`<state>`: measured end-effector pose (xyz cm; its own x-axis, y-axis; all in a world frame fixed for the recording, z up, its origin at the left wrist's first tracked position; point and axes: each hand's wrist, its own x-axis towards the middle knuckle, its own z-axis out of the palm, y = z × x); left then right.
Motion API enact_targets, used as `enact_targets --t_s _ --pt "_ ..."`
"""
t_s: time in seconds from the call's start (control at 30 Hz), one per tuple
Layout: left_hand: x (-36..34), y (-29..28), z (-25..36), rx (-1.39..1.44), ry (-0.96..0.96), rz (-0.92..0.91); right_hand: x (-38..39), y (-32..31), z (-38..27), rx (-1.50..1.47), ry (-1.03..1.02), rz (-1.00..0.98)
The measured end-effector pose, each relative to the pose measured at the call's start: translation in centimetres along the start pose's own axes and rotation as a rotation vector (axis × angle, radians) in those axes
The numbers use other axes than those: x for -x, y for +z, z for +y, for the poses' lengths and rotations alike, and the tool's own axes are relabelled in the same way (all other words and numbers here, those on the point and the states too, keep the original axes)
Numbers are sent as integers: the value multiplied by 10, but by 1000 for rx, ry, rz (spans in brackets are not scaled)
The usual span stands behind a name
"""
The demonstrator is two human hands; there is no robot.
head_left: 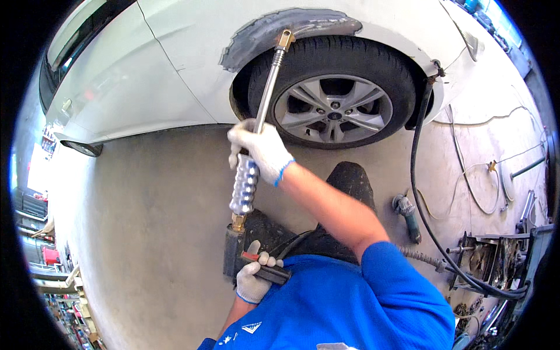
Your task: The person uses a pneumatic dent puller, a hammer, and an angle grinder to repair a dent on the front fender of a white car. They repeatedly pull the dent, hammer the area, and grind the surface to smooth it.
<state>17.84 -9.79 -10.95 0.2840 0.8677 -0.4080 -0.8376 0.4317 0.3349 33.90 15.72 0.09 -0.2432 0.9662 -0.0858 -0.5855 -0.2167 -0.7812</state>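
Note:
A slide-hammer dent puller (269,92) reaches from my lap up to the car's wheel arch. Its brass-coloured tip (286,38) meets a grey sanded patch (251,44) on the white fender. My right hand (262,149), in a white glove with a blue cuff, is curled round the steel rod just above the ribbed silver sliding weight (244,185). Lower down, my gloved left hand (255,281) grips the black handle (274,274) of the puller, close to a red trigger. The black body (232,256) is partly hidden by that hand.
Beneath the patch is the wheel (333,115) with its dark tyre. A thick black cable (415,157) clamped near the arch runs down the right side. An angle grinder (406,217) lies on the floor, with thin hoses (466,181) and metal equipment (484,256) farther right.

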Motion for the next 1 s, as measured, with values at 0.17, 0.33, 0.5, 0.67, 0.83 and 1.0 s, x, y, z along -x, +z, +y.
enact_targets --t_s 0.17,0.33,0.5,0.67,0.83,1.0 --pt "-1 7 5 20 8 10 -66 -30 -66 -39 -94 11" --pt "-4 6 4 42 -19 28 -37 -23 -11 118 -310 27" --pt "-2 5 5 28 -41 108 -34 -29 -41 8 -176 105" --pt "-4 -1 4 105 -22 23 -105 -31 -122 -362 -159 53" --pt "-7 7 4 92 -32 14 -132 -68 -102 -897 -51 -797" --pt "-5 0 5 121 -7 36 -118 -43 -108 -492 -177 -197"
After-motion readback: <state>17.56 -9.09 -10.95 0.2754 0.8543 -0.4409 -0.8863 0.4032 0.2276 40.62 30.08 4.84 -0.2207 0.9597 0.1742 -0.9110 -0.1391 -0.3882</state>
